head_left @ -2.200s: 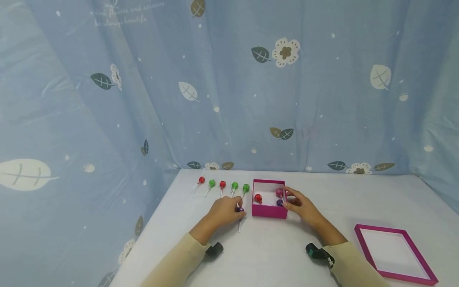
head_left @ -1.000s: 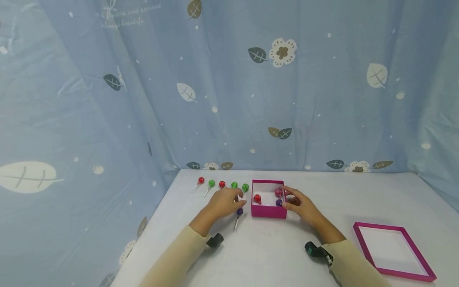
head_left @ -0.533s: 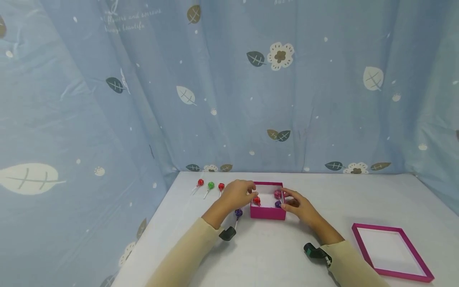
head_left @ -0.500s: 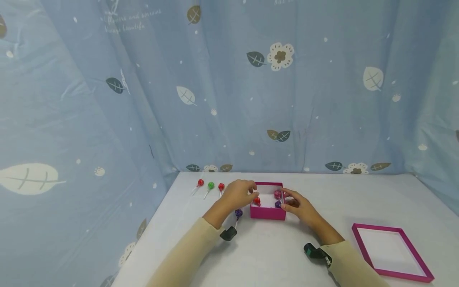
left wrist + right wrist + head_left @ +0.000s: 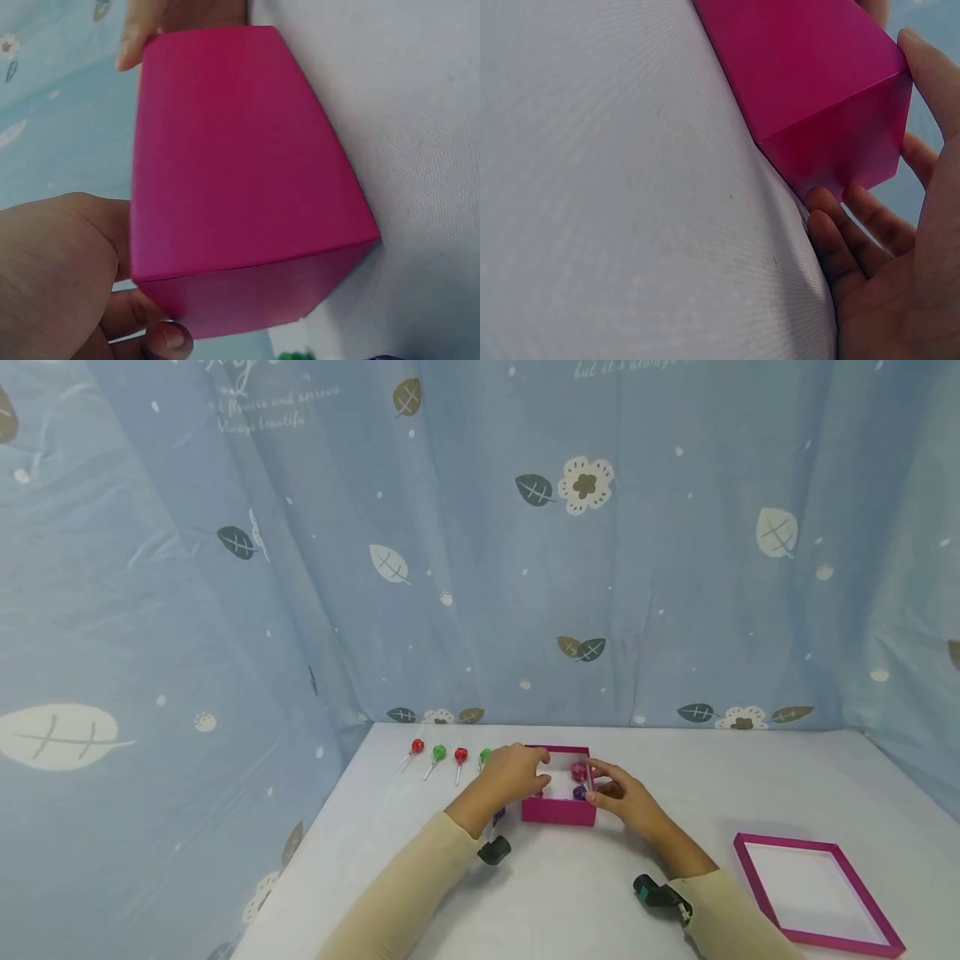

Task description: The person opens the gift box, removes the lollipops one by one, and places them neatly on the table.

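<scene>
A pink open box [image 5: 558, 812] stands on the table, holding a pink lollipop [image 5: 578, 772] and a purple lollipop [image 5: 580, 793]. My left hand [image 5: 512, 774] is over its left side, thumb and index finger reaching past the rim. In the left wrist view, the left fingertips [image 5: 171, 339] are at the box's left wall; the wall hides whether they hold anything. My right hand [image 5: 628, 795] grips the right side, with the thumb [image 5: 922, 56] at the rim's near corner and other fingers outside the wall. The red lollipop inside is mostly hidden behind my left hand.
Left of the box, red [image 5: 461, 754] and green [image 5: 439, 752] lollipops lie in a row. A purple lollipop [image 5: 498, 814] lies partly under my left wrist. The pink-edged box lid [image 5: 817, 893] lies at the front right. A curtain [image 5: 480, 568] hangs behind.
My left hand has let go of the purple lollipop on the table and moved right to the box's left side. My right hand has stayed at the box.
</scene>
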The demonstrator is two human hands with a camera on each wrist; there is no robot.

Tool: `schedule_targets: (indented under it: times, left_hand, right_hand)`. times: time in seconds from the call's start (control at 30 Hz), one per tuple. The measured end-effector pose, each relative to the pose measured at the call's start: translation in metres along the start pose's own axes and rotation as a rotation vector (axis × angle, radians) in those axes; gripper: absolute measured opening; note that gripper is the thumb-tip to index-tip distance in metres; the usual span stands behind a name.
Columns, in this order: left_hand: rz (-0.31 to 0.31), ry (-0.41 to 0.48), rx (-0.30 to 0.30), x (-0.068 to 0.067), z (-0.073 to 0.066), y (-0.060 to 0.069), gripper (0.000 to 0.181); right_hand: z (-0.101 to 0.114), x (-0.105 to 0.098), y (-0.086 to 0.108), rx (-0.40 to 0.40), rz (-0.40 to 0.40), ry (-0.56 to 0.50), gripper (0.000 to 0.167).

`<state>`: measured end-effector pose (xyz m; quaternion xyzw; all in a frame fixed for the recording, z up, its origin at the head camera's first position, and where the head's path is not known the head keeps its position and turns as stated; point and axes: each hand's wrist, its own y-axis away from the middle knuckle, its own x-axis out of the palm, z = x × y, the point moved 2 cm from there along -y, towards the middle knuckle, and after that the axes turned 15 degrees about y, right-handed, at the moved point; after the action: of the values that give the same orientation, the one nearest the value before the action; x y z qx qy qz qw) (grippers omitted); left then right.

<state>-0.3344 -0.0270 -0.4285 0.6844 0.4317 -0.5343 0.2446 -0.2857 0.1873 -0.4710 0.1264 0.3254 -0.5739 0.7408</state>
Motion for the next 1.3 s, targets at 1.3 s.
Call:
schedule_targets:
  times: [1.3]
  left_hand:
    - [0.140,-0.135,-0.106,0.017,-0.004,-0.020,0.022]
  right_hand:
    - [0.000,0.000,0.000,-0.029,-0.012,0.002,0.059]
